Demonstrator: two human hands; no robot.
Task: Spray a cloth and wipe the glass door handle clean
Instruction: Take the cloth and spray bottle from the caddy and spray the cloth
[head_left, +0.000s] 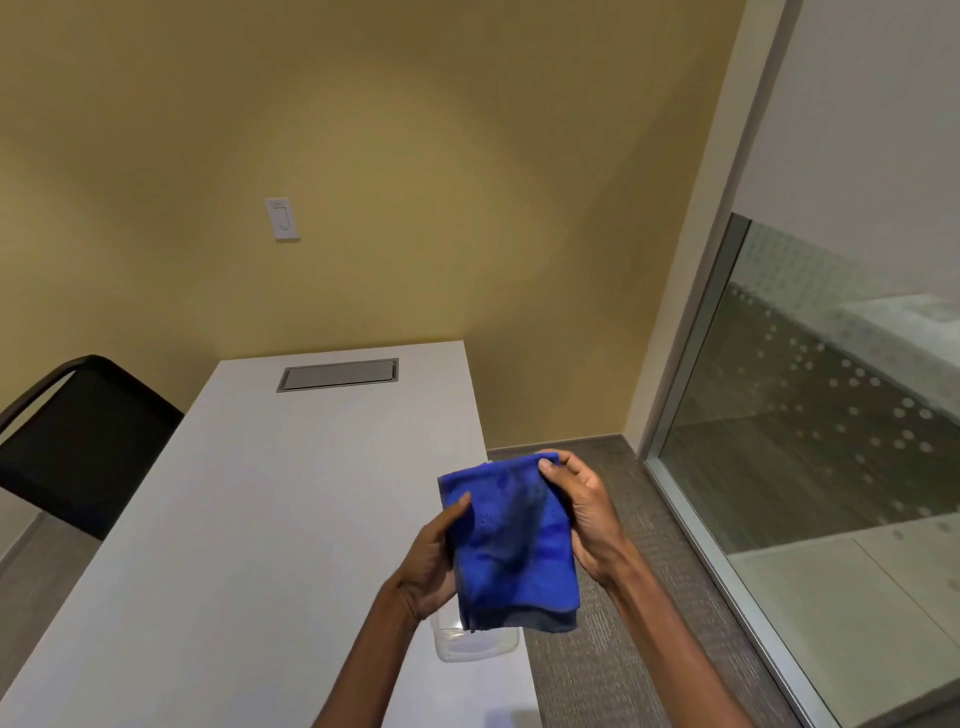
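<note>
left hand (428, 564): closed grip on the left edge of the blue cloth (511, 540), thumb lying over the front face, fingers behind it

right hand (582, 512): also closed on the cloth, pinching the top right corner with the fingertips

cloth: folded into a rough rectangle, held up in the air between both hands, long axis running away from the person, hanging over the near right corner of the tabletop (270, 519)

under the cloth: a clear plastic thing (475, 644) sits on the tabletop, mostly hidden (could be the sprayer or a container, honestly can't tell)

spray bottle: not clearly in view

step, my guess: cloth is being readied for spraying, handle wiping not started

key relation: the glass panel (831, 415) lies off to the right of both hands, so the right hand is the nearer one for a wipe (no door handle visible anywhere, though)

further back: black chair (78, 447) at the left, tabletop hatch (337, 374), light switch (282, 218) on the yellow wall
</note>
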